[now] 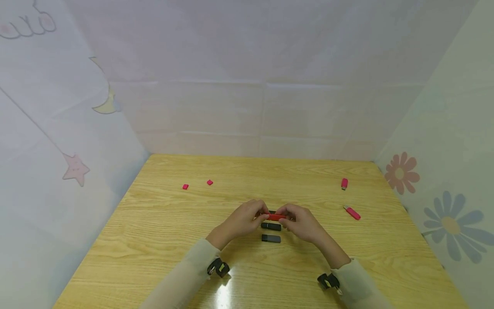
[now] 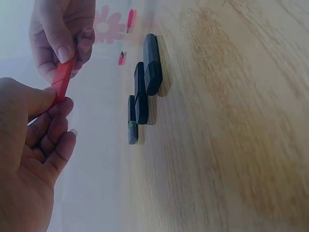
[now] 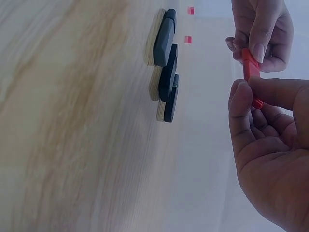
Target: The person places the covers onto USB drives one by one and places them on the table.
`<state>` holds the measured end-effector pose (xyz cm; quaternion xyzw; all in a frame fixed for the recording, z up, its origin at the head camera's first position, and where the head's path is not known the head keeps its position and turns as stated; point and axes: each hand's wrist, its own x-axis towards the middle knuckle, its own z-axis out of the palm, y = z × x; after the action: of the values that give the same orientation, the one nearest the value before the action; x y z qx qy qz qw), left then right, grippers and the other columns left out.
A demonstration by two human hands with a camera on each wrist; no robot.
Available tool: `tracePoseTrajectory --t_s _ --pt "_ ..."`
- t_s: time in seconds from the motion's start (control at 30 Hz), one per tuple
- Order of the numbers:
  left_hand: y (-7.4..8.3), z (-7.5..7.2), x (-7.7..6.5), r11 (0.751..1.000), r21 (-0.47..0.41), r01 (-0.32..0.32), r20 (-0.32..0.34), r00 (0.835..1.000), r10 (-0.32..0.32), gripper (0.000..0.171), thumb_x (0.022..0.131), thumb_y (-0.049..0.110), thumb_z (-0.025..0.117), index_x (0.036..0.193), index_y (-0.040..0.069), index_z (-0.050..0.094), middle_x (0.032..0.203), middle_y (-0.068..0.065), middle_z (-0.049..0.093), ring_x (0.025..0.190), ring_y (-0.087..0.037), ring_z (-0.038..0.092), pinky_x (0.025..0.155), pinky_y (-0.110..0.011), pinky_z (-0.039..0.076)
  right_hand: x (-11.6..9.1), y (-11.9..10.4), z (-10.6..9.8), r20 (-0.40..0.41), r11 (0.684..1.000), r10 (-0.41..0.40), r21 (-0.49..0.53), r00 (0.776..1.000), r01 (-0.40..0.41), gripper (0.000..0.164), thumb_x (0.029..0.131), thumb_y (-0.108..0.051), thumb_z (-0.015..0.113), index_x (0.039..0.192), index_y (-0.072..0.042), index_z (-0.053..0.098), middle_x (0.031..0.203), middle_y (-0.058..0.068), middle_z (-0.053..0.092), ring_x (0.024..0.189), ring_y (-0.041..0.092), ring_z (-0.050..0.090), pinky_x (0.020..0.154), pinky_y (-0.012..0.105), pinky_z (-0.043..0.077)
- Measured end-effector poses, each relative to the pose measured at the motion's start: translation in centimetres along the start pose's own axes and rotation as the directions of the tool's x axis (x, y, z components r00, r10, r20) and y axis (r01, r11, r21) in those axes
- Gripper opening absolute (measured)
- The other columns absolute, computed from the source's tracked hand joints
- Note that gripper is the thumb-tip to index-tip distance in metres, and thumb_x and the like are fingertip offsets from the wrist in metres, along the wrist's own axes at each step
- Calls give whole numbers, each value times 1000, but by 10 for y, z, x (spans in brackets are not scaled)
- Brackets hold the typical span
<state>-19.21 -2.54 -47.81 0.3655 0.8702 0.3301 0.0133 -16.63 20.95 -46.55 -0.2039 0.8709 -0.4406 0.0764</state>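
Note:
A red USB flash drive (image 1: 275, 217) is pinched between both hands, above the table. My left hand (image 1: 242, 219) grips its left end and my right hand (image 1: 304, 224) its right end. In the left wrist view a thin seam crosses the red USB flash drive (image 2: 62, 79), its cap in place; no metal plug shows. Beneath the hands three capped dark drives lie in a row on the wood: a grey one (image 1: 271, 238) nearest, a black one (image 1: 271, 226) in the middle, and a far one (image 3: 171, 101) mostly hidden by the hands in the head view.
Two pink-red uncapped drives lie at the right, one farther back (image 1: 344, 183) and one nearer (image 1: 353, 213), metal plugs showing. On the left side are two small pink-red caps, one (image 1: 185, 186) and another (image 1: 210, 182). Printed cloth walls (image 1: 262, 107) border the wooden table (image 1: 154, 249).

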Motion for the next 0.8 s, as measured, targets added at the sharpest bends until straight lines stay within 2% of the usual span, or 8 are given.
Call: tracePoseTrajectory --t_s 0.27,0.63,0.8 --pt "3 0 0 999 -10 31 21 999 -31 8 103 21 60 107 13 62 94 4 64 83 -6 55 73 -21 48 0 1 1 5 1000 -5 -9 1000 5 17 97 -5 67 114 -8 69 92 12 71 68 17 63 57 27 52" --pt "2 0 0 1000 -10 22 18 1000 -22 7 103 20 60 106 14 62 95 4 64 83 -6 56 73 -21 49 1 -2 2 1 1000 0 -25 1000 0 16 97 -6 67 113 -8 69 91 10 71 67 15 62 56 27 51" --pt "3 -1 -1 999 -32 26 13 1000 -26 7 103 19 61 106 13 63 96 3 65 84 -5 58 74 -21 51 2 -3 3 -3 999 -17 -36 1000 17 16 97 -6 67 112 -9 69 90 12 71 66 19 63 53 27 49"
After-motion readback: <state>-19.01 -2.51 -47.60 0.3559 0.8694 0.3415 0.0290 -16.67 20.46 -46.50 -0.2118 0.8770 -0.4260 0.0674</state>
